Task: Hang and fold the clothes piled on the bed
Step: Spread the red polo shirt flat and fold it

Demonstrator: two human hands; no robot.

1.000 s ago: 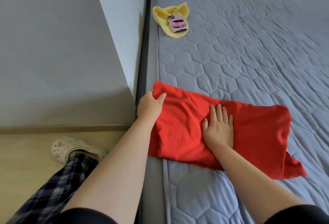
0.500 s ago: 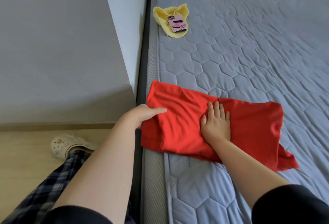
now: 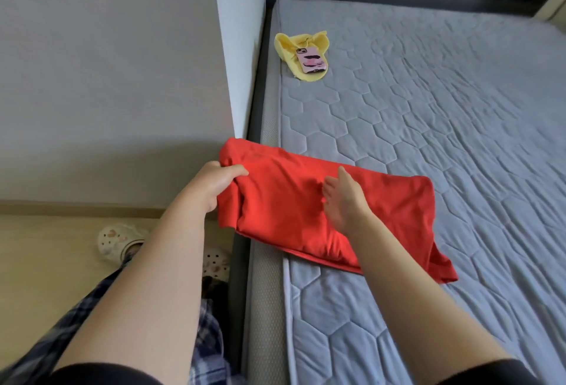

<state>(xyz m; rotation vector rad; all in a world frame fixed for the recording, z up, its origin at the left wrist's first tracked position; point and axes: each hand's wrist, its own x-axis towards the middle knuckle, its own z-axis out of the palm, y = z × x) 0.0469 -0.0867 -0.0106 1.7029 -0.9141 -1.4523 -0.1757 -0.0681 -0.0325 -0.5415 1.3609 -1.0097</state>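
grey quilted mattress (image 3: 428, 127) beside a white wall. folded red garment (image 3: 382, 216) lies across the mattress's near left edge, overhanging it. left hand (image 3: 214, 188) pinches the garment's left end, thumb on top. right hand (image 3: 346, 201) rests edge-on at mid-garment, fingers straight. farther back, a phone (image 3: 311, 61) sits on a yellow cloth (image 3: 286, 47).
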